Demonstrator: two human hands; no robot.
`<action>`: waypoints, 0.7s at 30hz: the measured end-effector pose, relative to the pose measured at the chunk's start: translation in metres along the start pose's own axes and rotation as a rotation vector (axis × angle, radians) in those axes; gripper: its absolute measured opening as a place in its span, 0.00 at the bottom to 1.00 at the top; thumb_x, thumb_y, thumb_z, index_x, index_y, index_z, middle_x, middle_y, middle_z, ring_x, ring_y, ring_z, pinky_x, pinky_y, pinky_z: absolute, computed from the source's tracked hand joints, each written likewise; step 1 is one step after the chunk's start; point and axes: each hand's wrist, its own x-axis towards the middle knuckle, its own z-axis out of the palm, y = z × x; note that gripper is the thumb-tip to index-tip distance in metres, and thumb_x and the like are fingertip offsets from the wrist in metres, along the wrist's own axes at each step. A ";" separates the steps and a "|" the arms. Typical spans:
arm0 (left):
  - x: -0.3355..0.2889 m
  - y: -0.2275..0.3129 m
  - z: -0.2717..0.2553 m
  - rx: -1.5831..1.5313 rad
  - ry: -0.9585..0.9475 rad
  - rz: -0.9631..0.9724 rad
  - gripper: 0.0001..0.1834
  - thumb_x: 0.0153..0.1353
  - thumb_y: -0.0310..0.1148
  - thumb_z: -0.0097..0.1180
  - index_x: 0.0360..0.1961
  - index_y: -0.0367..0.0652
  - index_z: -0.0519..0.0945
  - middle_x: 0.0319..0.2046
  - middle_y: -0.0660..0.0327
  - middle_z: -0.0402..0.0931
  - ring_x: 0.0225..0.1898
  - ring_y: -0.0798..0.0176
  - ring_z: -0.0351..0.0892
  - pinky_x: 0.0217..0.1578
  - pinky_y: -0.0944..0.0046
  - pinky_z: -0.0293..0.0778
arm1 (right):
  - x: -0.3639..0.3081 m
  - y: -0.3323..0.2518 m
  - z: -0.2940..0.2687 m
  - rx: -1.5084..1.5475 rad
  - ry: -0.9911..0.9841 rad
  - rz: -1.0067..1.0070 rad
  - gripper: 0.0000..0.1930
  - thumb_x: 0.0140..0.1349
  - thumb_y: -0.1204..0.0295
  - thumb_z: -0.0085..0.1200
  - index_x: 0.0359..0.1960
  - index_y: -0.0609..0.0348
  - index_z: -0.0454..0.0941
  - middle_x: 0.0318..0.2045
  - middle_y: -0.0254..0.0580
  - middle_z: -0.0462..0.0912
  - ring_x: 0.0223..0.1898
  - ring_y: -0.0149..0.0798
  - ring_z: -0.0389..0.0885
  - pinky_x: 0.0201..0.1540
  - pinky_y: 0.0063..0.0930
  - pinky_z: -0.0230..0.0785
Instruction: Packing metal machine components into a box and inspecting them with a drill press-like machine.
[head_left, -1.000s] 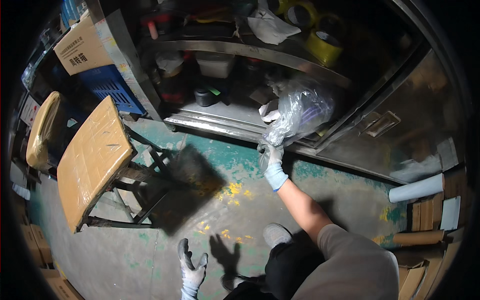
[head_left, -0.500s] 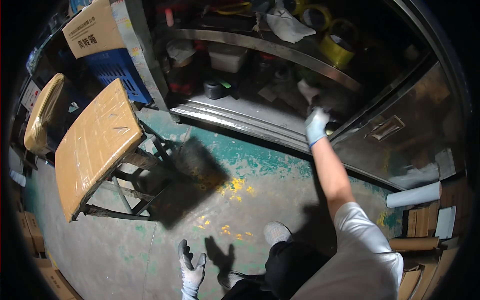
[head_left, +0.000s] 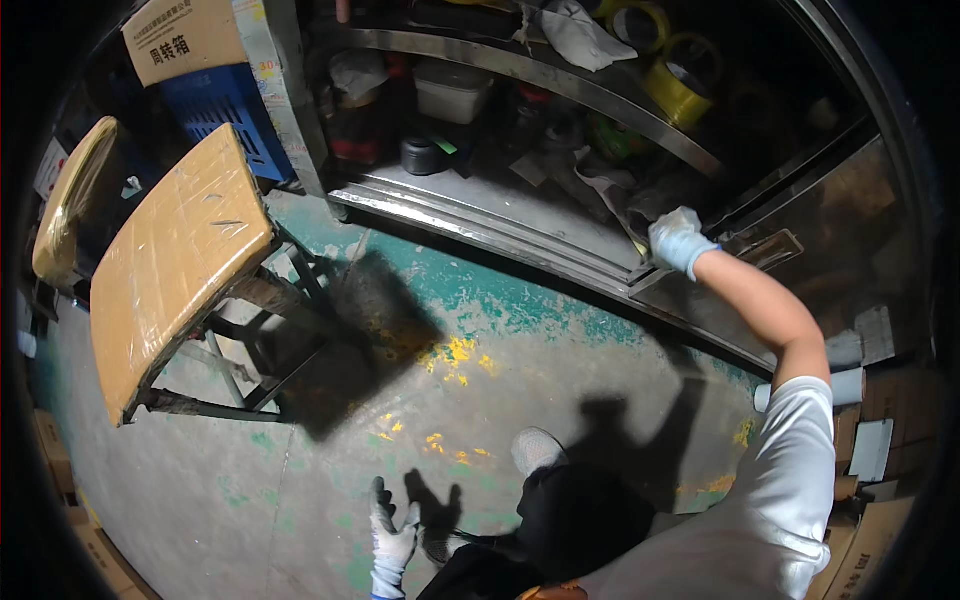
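My right hand, in a white glove with a blue cuff, is at the metal cabinet's opening, beside the edge of its sliding door. Its fingers are curled closed. A greyish strip-like thing lies on the lower shelf just past the fingers; whether they grip it or the door edge cannot be made out. Low in front of me, my left hand, gloved in white with grey fingers, hangs open with thumb and fingers apart, holding nothing.
The cabinet shelf carries yellow tape rolls and a white bag. Beneath are a white tub and a black jar. A wrapped stool stands left, near a blue crate. Cardboard leans at lower right.
My right hand has drawn back from inside the cabinet toward the right, up to the door edge, with the elbow bent more. My left hand stays low and open. The view has shifted slightly.
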 end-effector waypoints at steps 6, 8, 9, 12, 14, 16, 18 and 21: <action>-0.011 -0.027 0.025 -0.082 -0.134 -0.077 0.38 0.49 0.24 0.58 0.61 0.44 0.53 0.56 0.53 0.59 0.53 0.57 0.63 0.46 0.57 0.69 | 0.002 0.033 -0.013 0.119 -0.110 -0.232 0.19 0.40 0.61 0.57 0.33 0.61 0.80 0.35 0.54 0.78 0.38 0.51 0.77 0.41 0.38 0.69; -0.017 -0.036 0.029 -0.147 -0.123 -0.116 0.38 0.48 0.26 0.59 0.60 0.40 0.54 0.54 0.52 0.62 0.50 0.58 0.65 0.45 0.60 0.68 | 0.002 0.032 -0.011 0.141 -0.113 -0.219 0.19 0.39 0.61 0.58 0.32 0.61 0.80 0.35 0.54 0.78 0.38 0.51 0.77 0.41 0.37 0.70; -0.019 -0.041 0.033 -0.209 -0.117 -0.150 0.38 0.47 0.29 0.60 0.59 0.35 0.55 0.52 0.50 0.64 0.48 0.59 0.68 0.44 0.64 0.67 | 0.003 0.034 -0.010 0.168 -0.117 -0.201 0.19 0.39 0.61 0.59 0.32 0.61 0.80 0.35 0.54 0.78 0.38 0.51 0.77 0.41 0.37 0.70; -0.035 -0.052 0.046 -0.615 -0.199 -0.278 0.33 0.50 0.20 0.54 0.57 0.39 0.57 0.49 0.56 0.65 0.46 0.65 0.68 0.44 0.68 0.68 | 0.007 0.028 -0.020 0.112 0.056 -0.254 0.18 0.38 0.61 0.62 0.30 0.61 0.80 0.33 0.52 0.79 0.37 0.52 0.78 0.39 0.37 0.70; -0.042 -0.068 0.050 -0.869 -0.321 -0.336 0.31 0.51 0.13 0.44 0.58 0.42 0.57 0.47 0.60 0.65 0.45 0.70 0.68 0.41 0.73 0.68 | 0.006 0.009 -0.054 0.122 0.090 -0.282 0.19 0.37 0.60 0.64 0.29 0.61 0.80 0.31 0.51 0.80 0.35 0.52 0.78 0.39 0.37 0.70; -0.044 -0.076 0.057 -0.727 -0.387 -0.382 0.34 0.46 0.10 0.43 0.58 0.40 0.56 0.42 0.60 0.68 0.35 0.71 0.68 0.37 0.75 0.67 | 0.018 -0.015 -0.090 0.051 0.133 -0.319 0.18 0.37 0.60 0.64 0.27 0.60 0.80 0.29 0.50 0.80 0.34 0.51 0.78 0.38 0.36 0.71; -0.049 -0.113 0.073 -0.827 -0.450 -0.601 0.32 0.50 0.15 0.46 0.59 0.37 0.56 0.38 0.62 0.69 0.35 0.73 0.66 0.38 0.75 0.66 | 0.038 -0.043 -0.123 -0.072 0.274 -0.375 0.16 0.39 0.60 0.62 0.26 0.58 0.81 0.28 0.48 0.80 0.32 0.48 0.79 0.35 0.35 0.72; -0.067 -0.211 0.083 -1.015 -0.732 -0.081 0.34 0.51 0.22 0.52 0.59 0.36 0.54 0.41 0.59 0.69 0.46 0.65 0.69 0.44 0.70 0.65 | 0.060 -0.096 -0.194 -0.173 0.493 -0.392 0.16 0.40 0.57 0.60 0.26 0.55 0.81 0.28 0.46 0.81 0.32 0.45 0.80 0.34 0.35 0.73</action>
